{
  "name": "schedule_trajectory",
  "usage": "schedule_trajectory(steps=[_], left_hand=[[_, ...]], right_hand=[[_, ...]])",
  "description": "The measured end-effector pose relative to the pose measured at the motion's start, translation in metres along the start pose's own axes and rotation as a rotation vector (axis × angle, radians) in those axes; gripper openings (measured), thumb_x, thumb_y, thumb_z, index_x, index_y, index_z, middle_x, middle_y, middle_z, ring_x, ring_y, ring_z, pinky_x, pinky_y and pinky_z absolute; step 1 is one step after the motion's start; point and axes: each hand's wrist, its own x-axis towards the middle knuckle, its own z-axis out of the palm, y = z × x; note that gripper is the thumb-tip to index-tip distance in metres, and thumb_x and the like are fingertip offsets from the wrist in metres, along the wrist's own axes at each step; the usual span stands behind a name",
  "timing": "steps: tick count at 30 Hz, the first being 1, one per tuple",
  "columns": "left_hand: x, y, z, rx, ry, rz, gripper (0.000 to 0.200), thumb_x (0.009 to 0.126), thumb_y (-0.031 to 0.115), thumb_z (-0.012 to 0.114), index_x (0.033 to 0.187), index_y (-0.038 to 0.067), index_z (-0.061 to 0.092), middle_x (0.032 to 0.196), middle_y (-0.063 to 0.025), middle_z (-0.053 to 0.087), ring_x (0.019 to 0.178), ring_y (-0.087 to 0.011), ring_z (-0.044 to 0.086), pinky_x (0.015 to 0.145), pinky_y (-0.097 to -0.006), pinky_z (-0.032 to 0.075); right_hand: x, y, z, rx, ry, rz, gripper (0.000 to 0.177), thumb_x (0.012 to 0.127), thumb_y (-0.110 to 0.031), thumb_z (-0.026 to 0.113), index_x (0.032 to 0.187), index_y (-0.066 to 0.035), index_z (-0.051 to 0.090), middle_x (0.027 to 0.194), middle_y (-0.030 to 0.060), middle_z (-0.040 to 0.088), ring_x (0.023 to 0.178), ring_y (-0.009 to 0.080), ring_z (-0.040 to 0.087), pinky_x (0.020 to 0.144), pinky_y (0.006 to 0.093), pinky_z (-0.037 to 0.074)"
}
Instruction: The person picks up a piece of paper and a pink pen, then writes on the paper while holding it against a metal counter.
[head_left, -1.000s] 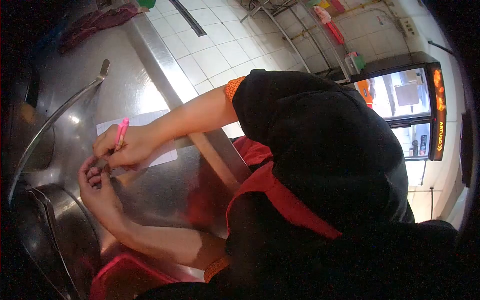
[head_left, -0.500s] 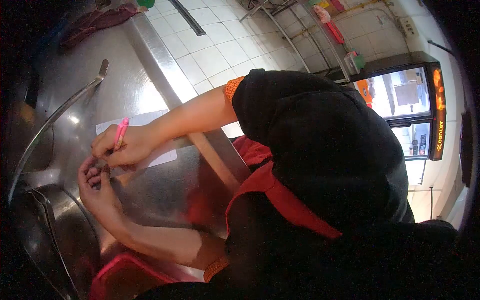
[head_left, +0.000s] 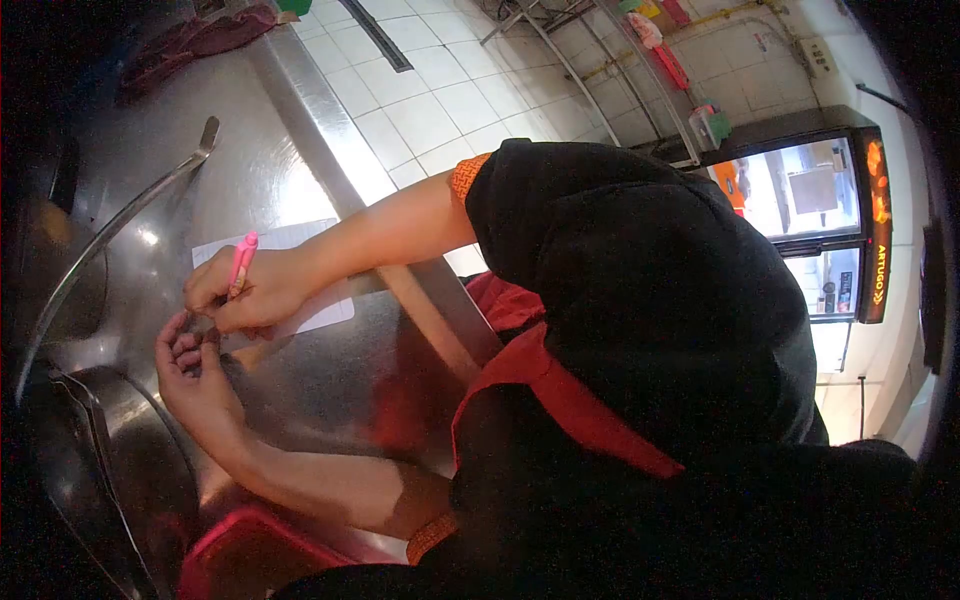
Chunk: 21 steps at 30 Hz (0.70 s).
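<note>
At the frame's left, the right hand [head_left: 250, 297] grips a pink pen [head_left: 241, 262] over white paper [head_left: 285, 238]. The left hand [head_left: 197, 378] curls just below.

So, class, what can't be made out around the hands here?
Head view.
Tip of the pink pen: hidden by fingers of the right hand.
Writing on the paper: too small.
Anything in the left hand: hidden by its curled fingers.
Red container: cut by the bottom edge.

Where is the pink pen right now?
Head view, left of centre: the pink pen sits in the right hand, over the white paper on the steel counter.
</note>
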Motion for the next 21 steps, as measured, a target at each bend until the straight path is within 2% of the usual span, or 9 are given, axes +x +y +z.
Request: schedule_trajectory(steps=[4,7,10,12,15,21], left_hand=[[0.001,-0.001,0.0,0.042,-0.001,0.013,0.032,0.065,-0.006,0.052,0.095,0.003,0.05,0.073,-0.0002,0.044,0.062,-0.0072,0.038,0.059,-0.0181,0.036],[0.005,-0.01,0.0,0.01,-0.002,0.062,0.035,0.064,-0.006,0.053,0.097,0.006,0.05,0.07,0.0008,0.045,0.058,-0.0069,0.038,0.056,-0.0171,0.036],[0.0,-0.002,0.0,0.026,0.007,0.029,0.036,0.064,-0.007,0.052,0.097,0.006,0.05,0.07,0.0009,0.045,0.057,-0.007,0.038,0.056,-0.0169,0.036],[0.0,0.002,0.0,0.048,-0.018,-0.022,0.035,0.064,-0.008,0.049,0.097,0.003,0.049,0.075,-0.0014,0.043,0.063,-0.0075,0.038,0.06,-0.0178,0.036],[0.003,-0.009,0.0,-0.082,-0.035,-0.005,0.035,0.064,-0.009,0.049,0.097,0.003,0.049,0.074,-0.0014,0.043,0.063,-0.0074,0.038,0.059,-0.0177,0.036],[0.006,-0.006,0.003,-0.058,-0.025,0.0,0.034,0.064,-0.008,0.05,0.096,0.004,0.05,0.074,-0.0015,0.043,0.062,-0.0072,0.038,0.059,-0.0174,0.036]], right_hand=[[0.003,0.009,-0.003,-0.132,-0.033,-0.164,0.014,0.063,-0.004,0.046,0.055,0.002,0.037,0.057,0.0089,0.037,0.053,0.0157,0.041,0.046,0.0283,0.032],[0.003,0.008,-0.003,-0.112,-0.019,-0.166,0.013,0.063,-0.003,0.046,0.055,0.002,0.037,0.057,0.0087,0.037,0.052,0.0148,0.041,0.045,0.0273,0.033],[-0.001,-0.001,0.0,-0.033,-0.022,-0.055,0.013,0.063,-0.001,0.046,0.055,0.002,0.037,0.057,0.0086,0.038,0.053,0.0148,0.041,0.046,0.0272,0.033],[-0.002,0.002,0.001,0.026,0.014,0.081,0.013,0.063,-0.001,0.046,0.054,0.002,0.037,0.057,0.0083,0.037,0.054,0.0158,0.04,0.048,0.0281,0.032],[0.0,0.017,-0.001,-0.018,-0.029,0.071,0.013,0.062,0.0,0.047,0.054,0.002,0.036,0.057,0.0076,0.038,0.054,0.0148,0.041,0.047,0.0274,0.032],[0.002,0.012,-0.006,-0.057,-0.046,-0.014,0.013,0.062,0.0,0.047,0.055,0.002,0.036,0.057,0.0077,0.037,0.054,0.0146,0.041,0.047,0.0274,0.032]])
